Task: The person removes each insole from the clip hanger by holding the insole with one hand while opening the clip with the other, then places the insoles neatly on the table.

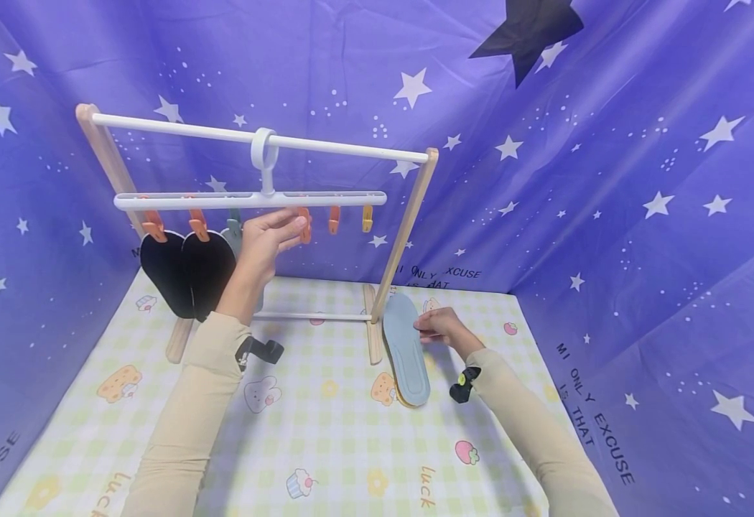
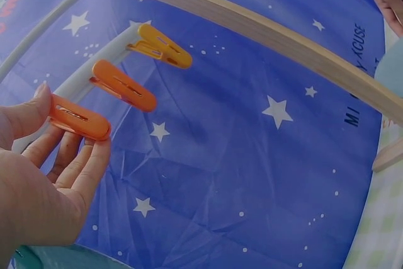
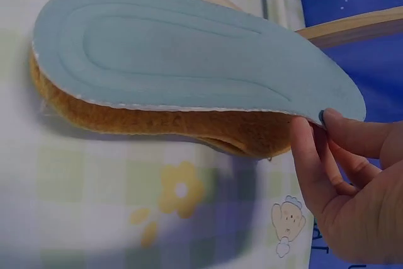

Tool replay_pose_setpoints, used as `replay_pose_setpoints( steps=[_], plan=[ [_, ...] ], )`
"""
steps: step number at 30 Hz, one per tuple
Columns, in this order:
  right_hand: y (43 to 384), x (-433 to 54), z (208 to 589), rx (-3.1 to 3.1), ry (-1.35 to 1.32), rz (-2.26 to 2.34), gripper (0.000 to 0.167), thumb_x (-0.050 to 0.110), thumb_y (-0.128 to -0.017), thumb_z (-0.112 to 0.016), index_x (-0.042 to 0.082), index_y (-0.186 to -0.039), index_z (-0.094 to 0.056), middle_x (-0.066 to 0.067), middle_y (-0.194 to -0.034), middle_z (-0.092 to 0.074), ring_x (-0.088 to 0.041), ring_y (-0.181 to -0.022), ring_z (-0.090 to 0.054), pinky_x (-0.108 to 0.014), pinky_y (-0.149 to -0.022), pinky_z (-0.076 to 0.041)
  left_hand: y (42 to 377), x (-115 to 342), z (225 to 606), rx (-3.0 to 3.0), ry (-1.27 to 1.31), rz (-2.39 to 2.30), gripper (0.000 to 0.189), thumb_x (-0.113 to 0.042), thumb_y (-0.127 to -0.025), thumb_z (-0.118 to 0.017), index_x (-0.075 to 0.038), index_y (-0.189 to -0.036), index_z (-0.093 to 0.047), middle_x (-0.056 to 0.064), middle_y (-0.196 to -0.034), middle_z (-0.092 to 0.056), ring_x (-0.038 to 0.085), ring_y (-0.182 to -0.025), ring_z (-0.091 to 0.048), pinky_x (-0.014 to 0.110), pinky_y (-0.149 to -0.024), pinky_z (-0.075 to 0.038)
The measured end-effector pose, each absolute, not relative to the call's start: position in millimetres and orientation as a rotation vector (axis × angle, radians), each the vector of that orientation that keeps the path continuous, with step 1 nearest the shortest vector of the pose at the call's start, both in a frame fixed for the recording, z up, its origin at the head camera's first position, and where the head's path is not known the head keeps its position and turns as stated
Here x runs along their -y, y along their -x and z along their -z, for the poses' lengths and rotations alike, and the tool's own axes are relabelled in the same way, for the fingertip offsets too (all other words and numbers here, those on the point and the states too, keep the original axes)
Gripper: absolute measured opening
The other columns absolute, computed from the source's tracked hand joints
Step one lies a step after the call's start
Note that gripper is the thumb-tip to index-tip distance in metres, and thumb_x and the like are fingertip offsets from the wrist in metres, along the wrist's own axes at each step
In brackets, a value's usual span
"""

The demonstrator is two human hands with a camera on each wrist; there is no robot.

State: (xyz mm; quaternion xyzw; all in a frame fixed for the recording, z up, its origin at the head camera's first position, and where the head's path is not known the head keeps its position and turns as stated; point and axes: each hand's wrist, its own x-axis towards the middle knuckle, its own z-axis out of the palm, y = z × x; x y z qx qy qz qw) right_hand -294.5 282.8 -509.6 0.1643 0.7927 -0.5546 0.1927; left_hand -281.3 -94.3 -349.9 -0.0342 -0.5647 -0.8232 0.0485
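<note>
My left hand (image 1: pixel 262 248) is raised to the white hanger (image 1: pixel 196 201) and pinches an orange clip (image 2: pixel 80 118) between thumb and fingers. Nothing visible is clamped in that clip. Lower down on the right, my right hand (image 1: pixel 443 327) pinches the edge of a blue-grey insole (image 3: pixel 170 55) near one end. Beneath it on the cloth lies a fuzzy brown insole (image 3: pixel 157 121), partly covered. Two black insoles (image 1: pixel 166 276) hang from orange clips (image 1: pixel 197 224) at the hanger's left. Beside them, a blue-grey piece under a teal clip (image 1: pixel 234 222) is mostly hidden by my left hand.
The hanger's ring loops over the white top bar (image 1: pixel 345 148) of a wooden-sided rack (image 1: pixel 409 226). Another orange clip (image 2: pixel 124 86) and a yellow clip (image 2: pixel 165 47) dangle farther right. A checked cloth (image 1: pixel 325 445) covers the table; a purple star-patterned curtain (image 1: pixel 584 215) surrounds it.
</note>
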Motion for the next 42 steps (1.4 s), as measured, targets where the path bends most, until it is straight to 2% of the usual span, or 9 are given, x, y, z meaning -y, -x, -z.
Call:
replay_pose_setpoints(
  steps=[3,6,12,18,21,30,38,42],
  plan=[
    [294,-282,514,-2.265,-0.469,1.557,0.015,-0.003,-0.091,-0.071,-0.007,-0.105,-0.066,-0.001,-0.066,-0.066,-0.01,-0.058,-0.065,-0.028,-0.063,-0.064,281,95,350,1.728,0.104,2.506,0.048,0.001,-0.095,-0.066,0.019,-0.137,-0.05,-0.015,-0.081,-0.074,0.001,-0.079,-0.072,0.021,-0.083,-0.062],
    [294,-282,517,-2.294,-0.472,1.558,0.014,-0.003,-0.09,-0.071,-0.007,-0.103,-0.067,0.0,-0.066,-0.066,-0.01,-0.057,-0.064,-0.026,-0.06,-0.062,281,95,350,1.724,0.099,2.508,0.048,0.002,-0.095,-0.065,0.019,-0.137,-0.05,-0.015,-0.081,-0.074,0.0,-0.079,-0.072,0.02,-0.082,-0.062],
    [291,-281,519,-2.354,-0.45,1.526,0.016,-0.002,-0.091,-0.071,-0.01,-0.104,-0.068,-0.002,-0.067,-0.068,-0.01,-0.057,-0.064,-0.029,-0.061,-0.063,281,94,350,1.686,0.096,2.53,0.047,0.004,-0.094,-0.066,0.019,-0.137,-0.051,-0.012,-0.081,-0.075,0.002,-0.078,-0.072,0.019,-0.078,-0.062],
    [290,-282,522,-2.485,-0.382,1.455,0.015,0.001,-0.088,-0.075,-0.008,-0.1,-0.071,-0.002,-0.066,-0.071,-0.015,-0.06,-0.07,-0.043,-0.072,-0.065,281,94,350,1.671,0.102,2.532,0.047,0.005,-0.094,-0.066,0.019,-0.136,-0.052,-0.011,-0.08,-0.076,0.002,-0.077,-0.073,0.019,-0.077,-0.062],
    [289,-283,525,-2.569,-0.341,1.401,0.015,0.004,-0.087,-0.077,-0.007,-0.097,-0.073,-0.002,-0.067,-0.072,-0.018,-0.063,-0.072,-0.047,-0.073,-0.065,282,94,351,1.677,0.111,2.527,0.046,0.005,-0.094,-0.066,0.019,-0.136,-0.052,-0.012,-0.08,-0.076,0.002,-0.078,-0.073,0.019,-0.077,-0.062],
    [285,-282,531,-2.672,-0.313,1.364,0.015,0.003,-0.085,-0.08,-0.008,-0.093,-0.073,-0.008,-0.072,-0.075,-0.025,-0.067,-0.075,-0.043,-0.066,-0.065,282,94,351,1.695,0.121,2.519,0.046,0.003,-0.094,-0.066,0.019,-0.136,-0.052,-0.013,-0.08,-0.076,0.002,-0.078,-0.073,0.019,-0.077,-0.062],
    [288,-282,538,-2.69,-0.338,1.349,0.016,0.001,-0.084,-0.08,-0.009,-0.094,-0.074,-0.018,-0.078,-0.076,-0.012,-0.056,-0.069,-0.035,-0.059,-0.064,283,94,352,1.687,0.126,2.528,0.047,0.003,-0.094,-0.066,0.02,-0.136,-0.051,-0.012,-0.08,-0.076,0.003,-0.077,-0.073,0.02,-0.077,-0.062],
    [288,-281,539,-2.686,-0.375,1.337,0.015,-0.001,-0.083,-0.079,-0.01,-0.094,-0.073,-0.02,-0.079,-0.076,-0.01,-0.054,-0.068,-0.034,-0.058,-0.064,283,94,352,1.685,0.127,2.53,0.047,0.004,-0.094,-0.066,0.02,-0.136,-0.05,-0.012,-0.08,-0.076,0.003,-0.077,-0.073,0.02,-0.077,-0.062]
  ],
)
